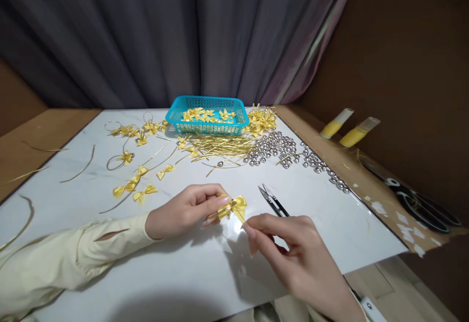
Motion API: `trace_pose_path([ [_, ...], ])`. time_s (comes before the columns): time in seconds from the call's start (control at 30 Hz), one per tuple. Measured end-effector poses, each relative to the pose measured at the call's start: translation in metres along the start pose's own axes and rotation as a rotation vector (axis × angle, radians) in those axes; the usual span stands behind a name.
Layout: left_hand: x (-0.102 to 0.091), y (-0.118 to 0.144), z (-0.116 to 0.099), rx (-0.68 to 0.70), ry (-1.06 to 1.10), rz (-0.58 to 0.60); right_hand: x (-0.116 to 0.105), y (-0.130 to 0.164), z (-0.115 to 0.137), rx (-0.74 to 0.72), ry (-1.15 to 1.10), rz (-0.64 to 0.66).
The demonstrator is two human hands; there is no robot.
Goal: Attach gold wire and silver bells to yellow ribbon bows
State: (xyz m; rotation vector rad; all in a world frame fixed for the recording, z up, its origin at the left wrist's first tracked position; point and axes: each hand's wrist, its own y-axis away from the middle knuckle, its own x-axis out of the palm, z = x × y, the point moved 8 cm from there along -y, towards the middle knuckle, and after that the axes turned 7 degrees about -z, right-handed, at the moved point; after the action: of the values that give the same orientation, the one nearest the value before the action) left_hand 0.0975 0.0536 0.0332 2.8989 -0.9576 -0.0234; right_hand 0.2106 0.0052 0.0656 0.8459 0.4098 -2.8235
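Pinching the bow in the left hand while the right hand grips snips and a thin wire risks the slick ribbon slipping loose.

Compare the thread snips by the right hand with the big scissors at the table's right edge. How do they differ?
The thread snips are small, slim and all metal, with no finger loops; the big scissors are far larger, with black loop handles. The snips lie on the white board close to the right hand; the scissors lie off it on the brown table edge among paper scraps. Both lie flat, and neither is held.
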Motion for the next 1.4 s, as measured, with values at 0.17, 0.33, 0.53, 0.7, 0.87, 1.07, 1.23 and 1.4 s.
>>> trace_pose_path([
  [0.17, 0.002, 0.001, -0.002, -0.015, 0.008, 0.040, 0.000, 0.002, 0.002, 0.003, -0.018, 0.025],
  [0.33, -0.002, 0.002, -0.007, 0.069, -0.224, 0.023, -0.009, 0.000, 0.001, 0.002, -0.007, 0.094],
  [0.53, 0.009, 0.017, -0.038, 0.576, -0.748, -0.004, -0.037, -0.003, -0.008, 0.070, -0.085, -0.082],
  [0.7, 0.024, 0.027, -0.043, 0.755, -0.949, 0.064, -0.014, -0.006, -0.004, 0.055, -0.211, -0.005],
  [0.87, 0.028, 0.028, -0.039, 0.766, -0.997, 0.086, -0.006, -0.008, 0.000, 0.011, -0.242, -0.040],
  [1.07, 0.027, 0.027, -0.037, 0.725, -0.962, 0.092, -0.003, -0.008, -0.001, -0.007, -0.209, -0.030],
  [1.23, 0.026, 0.023, -0.034, 0.620, -0.899, 0.102, -0.003, -0.010, 0.002, -0.039, -0.217, -0.044],
  [1.4, 0.024, 0.019, -0.028, 0.496, -0.854, 0.123, -0.005, -0.011, 0.004, -0.042, -0.215, -0.052],
])
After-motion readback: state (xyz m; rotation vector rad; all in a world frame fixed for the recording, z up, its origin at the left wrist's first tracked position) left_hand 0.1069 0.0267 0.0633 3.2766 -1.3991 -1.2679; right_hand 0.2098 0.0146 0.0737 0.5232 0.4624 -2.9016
